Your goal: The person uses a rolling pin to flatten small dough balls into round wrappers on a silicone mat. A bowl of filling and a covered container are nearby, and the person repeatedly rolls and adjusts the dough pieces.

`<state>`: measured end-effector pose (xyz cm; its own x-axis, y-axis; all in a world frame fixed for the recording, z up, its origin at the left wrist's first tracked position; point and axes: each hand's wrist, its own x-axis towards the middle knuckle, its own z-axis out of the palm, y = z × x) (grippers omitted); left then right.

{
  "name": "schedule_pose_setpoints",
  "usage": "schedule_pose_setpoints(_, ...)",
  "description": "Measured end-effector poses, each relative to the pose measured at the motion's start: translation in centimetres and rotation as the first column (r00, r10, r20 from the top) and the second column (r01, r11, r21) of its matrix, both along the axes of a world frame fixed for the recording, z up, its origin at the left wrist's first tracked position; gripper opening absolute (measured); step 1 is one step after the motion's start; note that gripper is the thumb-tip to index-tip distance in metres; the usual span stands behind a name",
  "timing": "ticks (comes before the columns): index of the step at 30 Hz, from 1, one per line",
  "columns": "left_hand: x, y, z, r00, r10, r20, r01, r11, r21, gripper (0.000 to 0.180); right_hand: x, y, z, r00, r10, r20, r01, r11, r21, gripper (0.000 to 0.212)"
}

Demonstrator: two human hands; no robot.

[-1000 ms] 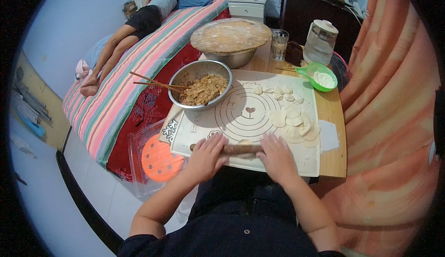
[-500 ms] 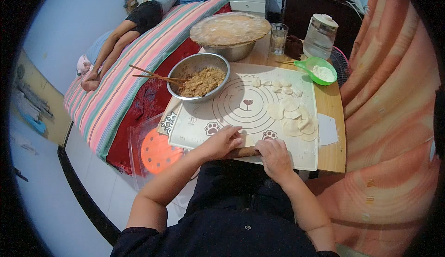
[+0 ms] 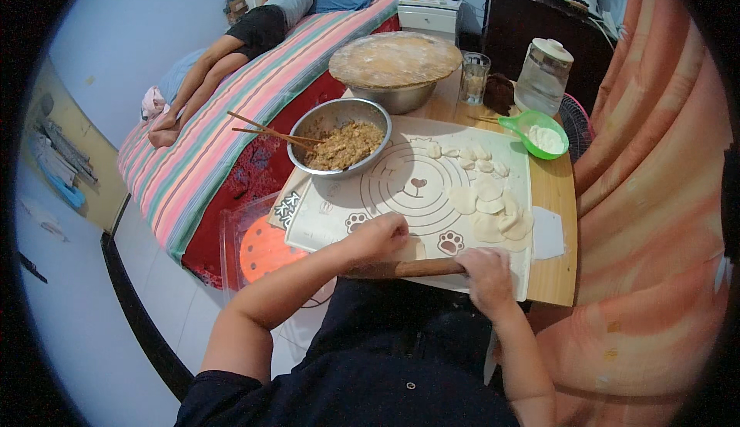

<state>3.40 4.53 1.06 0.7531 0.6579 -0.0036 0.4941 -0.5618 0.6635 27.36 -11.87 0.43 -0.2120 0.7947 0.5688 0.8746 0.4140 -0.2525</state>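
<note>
A brown wooden rolling pin (image 3: 422, 268) lies across the near edge of the white printed dough mat (image 3: 327, 230). Around its right end my right hand (image 3: 489, 279) is closed. My left hand (image 3: 382, 237) has its fingers curled just beyond the pin, at a small pale dough wrapper (image 3: 414, 249); the hand partly hides that piece. On the right of the mat, flat rolled wrappers (image 3: 493, 219) overlap in a pile. Behind them sit several small dough pieces (image 3: 476, 159).
A steel bowl of filling (image 3: 344, 147) with chopsticks (image 3: 262, 129) stands at the mat's far left. Behind it, a floured round board (image 3: 397, 58) covers another bowl. Along the right are a glass (image 3: 474, 80), a pitcher (image 3: 543, 78), a green flour scoop (image 3: 543, 136) and a white scraper (image 3: 548, 233). Someone lies on the bed.
My right hand has moved a little right and nearer along with the rolling pin's end. More of the pin shows now, and a pale wrapper has come into view beside my left hand.
</note>
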Motion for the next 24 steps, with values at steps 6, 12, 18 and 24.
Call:
schedule_pose_setpoints(6, -0.7, 4.5, 0.2, 0.903, 0.37, 0.217, -0.326, 0.921, -0.215, 0.019, 4.0, -0.9, -0.9, 0.947, -0.269, -0.173, 0.281, 0.958, 0.047, 0.045)
schedule_pose_setpoints(12, 3.5, 6.2, 2.0, 0.925, 0.282, 0.253, -0.183, 0.918, -0.352, 0.028, 3.8, -0.7, -2.3, 0.742, -0.504, -0.442, 0.569, 0.822, 0.02, 0.047)
schedule_pose_setpoints(18, 10.8, 11.8, 0.1, 0.953, 0.211, 0.216, -0.225, 0.973, 0.045, 0.03, 4.4, -0.7, -2.4, 0.587, -0.546, -0.598, 0.642, 0.764, -0.067, 0.046)
schedule_pose_setpoints(24, 12.6, 15.5, -5.0, 0.967, 0.233, 0.105, -0.251, 0.794, 0.553, 0.027, 4.3, -0.8, -2.9, 0.698, -0.521, -0.492, 0.597, 0.803, -0.003, 0.046)
